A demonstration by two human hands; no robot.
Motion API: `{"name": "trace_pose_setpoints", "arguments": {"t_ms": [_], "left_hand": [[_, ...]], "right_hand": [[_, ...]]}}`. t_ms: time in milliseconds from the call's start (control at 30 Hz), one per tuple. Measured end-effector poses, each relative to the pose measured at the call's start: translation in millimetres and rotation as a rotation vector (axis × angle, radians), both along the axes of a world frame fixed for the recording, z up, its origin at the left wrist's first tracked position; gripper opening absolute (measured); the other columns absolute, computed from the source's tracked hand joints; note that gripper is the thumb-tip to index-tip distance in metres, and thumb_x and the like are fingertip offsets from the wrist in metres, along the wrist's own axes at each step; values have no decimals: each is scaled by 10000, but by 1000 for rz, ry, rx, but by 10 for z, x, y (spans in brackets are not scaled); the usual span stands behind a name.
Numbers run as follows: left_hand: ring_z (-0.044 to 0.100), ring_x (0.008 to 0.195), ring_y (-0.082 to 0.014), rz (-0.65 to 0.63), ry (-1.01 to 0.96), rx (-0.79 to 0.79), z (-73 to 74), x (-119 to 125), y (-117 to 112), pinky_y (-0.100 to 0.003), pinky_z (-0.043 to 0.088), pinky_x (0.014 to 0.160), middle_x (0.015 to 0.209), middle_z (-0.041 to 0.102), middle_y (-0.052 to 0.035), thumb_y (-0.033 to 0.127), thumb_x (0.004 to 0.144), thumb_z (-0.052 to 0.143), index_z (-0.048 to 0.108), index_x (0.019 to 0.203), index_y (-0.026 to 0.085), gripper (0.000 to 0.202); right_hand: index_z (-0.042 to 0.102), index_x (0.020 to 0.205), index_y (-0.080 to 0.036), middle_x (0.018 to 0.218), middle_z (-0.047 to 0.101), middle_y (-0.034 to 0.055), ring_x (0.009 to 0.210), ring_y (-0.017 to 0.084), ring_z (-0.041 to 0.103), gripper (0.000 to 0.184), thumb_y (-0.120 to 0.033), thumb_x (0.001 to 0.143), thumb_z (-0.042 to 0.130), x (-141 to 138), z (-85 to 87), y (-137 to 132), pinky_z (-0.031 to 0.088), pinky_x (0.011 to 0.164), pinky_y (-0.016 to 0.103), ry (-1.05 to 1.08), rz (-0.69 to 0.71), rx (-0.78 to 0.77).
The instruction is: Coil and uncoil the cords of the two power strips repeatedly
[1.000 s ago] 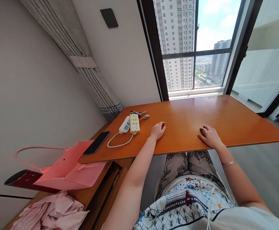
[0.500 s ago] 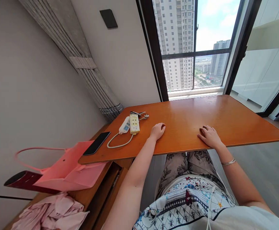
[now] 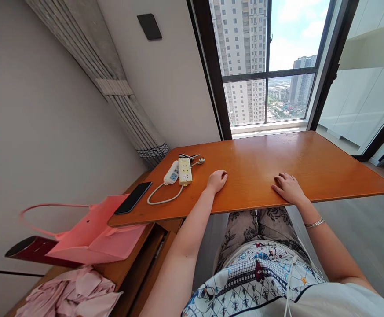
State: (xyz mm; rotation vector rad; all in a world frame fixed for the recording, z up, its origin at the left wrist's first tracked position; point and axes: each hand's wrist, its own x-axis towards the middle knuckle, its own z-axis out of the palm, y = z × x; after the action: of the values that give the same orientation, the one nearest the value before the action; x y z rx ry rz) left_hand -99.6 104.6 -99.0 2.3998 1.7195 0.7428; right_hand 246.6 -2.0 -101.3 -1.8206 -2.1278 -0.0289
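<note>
My left hand [image 3: 217,180] rests on the brown wooden tabletop [image 3: 251,163], its fingers curled into a loose closed shape with nothing showing in them. Lying palm down near the front edge, my right hand [image 3: 288,187] is open, its thumb apart from the fingers, and it wears a silver bangle at the wrist. To the left of my left hand is a power strip [image 3: 185,171] with a white cord and a plug [image 3: 201,160]. A smaller white socket block [image 3: 171,173] sits against it. A black smartphone [image 3: 133,197] lies at the tabletop's left edge.
Beside the table on the left, a pink bag [image 3: 102,233], a dark red cylinder [image 3: 43,251] and crumpled pink cloth [image 3: 69,293] sit on a wooden cabinet [image 3: 135,273]. A grey curtain [image 3: 129,110] hangs behind. Beyond the far edge is a dark-framed window [image 3: 267,75].
</note>
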Motion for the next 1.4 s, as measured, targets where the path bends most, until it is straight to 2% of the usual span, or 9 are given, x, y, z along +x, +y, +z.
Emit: {"name": "trace_pose_setpoints", "arguments": {"t_ms": [300, 1400], "left_hand": [[662, 1095, -261, 3, -10, 4, -7, -7, 9, -416, 507, 1028, 1122, 745, -98, 269, 905, 482, 709, 1031, 201, 268], [667, 1081, -265, -19, -57, 4, -21, -28, 23, -420, 509, 1019, 1101, 745, -102, 248, 885, 503, 714, 997, 191, 246]], "right_hand": [[619, 1321, -162, 1460, 548, 171, 1384, 325, 461, 489, -475, 974, 476, -6, 5, -5, 320, 1151, 509, 0, -4, -13], [633, 1303, -155, 1456, 556, 169, 1372, 321, 481, 466, -463, 978, 504, -13, 36, -20, 341, 1145, 494, 3, -6, -9]]}}
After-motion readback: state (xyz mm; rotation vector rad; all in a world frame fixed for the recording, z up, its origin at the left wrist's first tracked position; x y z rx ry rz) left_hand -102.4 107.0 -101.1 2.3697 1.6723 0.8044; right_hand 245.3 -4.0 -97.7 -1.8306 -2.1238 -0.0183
